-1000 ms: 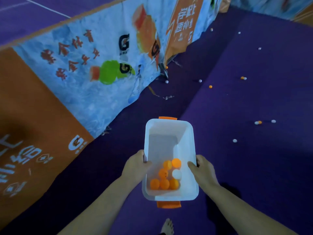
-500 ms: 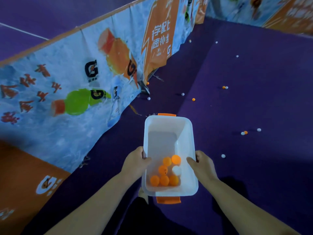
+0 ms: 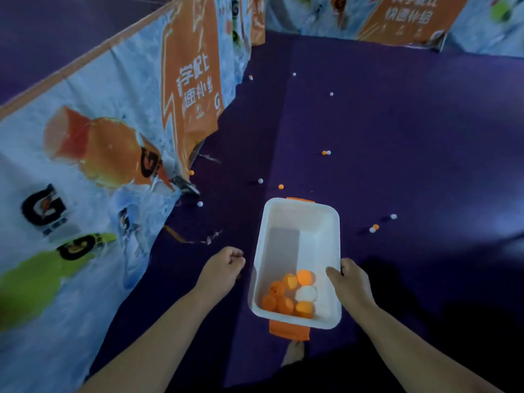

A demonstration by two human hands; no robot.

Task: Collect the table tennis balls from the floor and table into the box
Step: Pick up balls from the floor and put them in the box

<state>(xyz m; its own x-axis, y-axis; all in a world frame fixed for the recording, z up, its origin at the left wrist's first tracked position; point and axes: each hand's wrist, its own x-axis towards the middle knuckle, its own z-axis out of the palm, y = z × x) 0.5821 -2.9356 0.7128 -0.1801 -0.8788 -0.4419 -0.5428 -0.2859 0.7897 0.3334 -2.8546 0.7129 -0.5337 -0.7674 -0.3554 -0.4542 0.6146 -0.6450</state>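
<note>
You stand on a dark purple floor (image 3: 411, 131), with a seam (image 3: 284, 123) in it running away from you. Along your left runs a low fabric barrier (image 3: 99, 143), pale blue, printed with sports-drink bottles, black G logos and an orange panel (image 3: 190, 80) of white characters. A like barrier (image 3: 397, 18) closes the far end. The light is dim and bluish.

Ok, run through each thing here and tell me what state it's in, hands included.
Box: open-topped, held above the floor.
Balls in the box: several orange, one white, gathered at the near end.
Right hand: grips the box's right rim.
Left hand: fingers curled, holding nothing, beside the box, not touching it.
Floor balls: scattered loose, uncollected.
</note>
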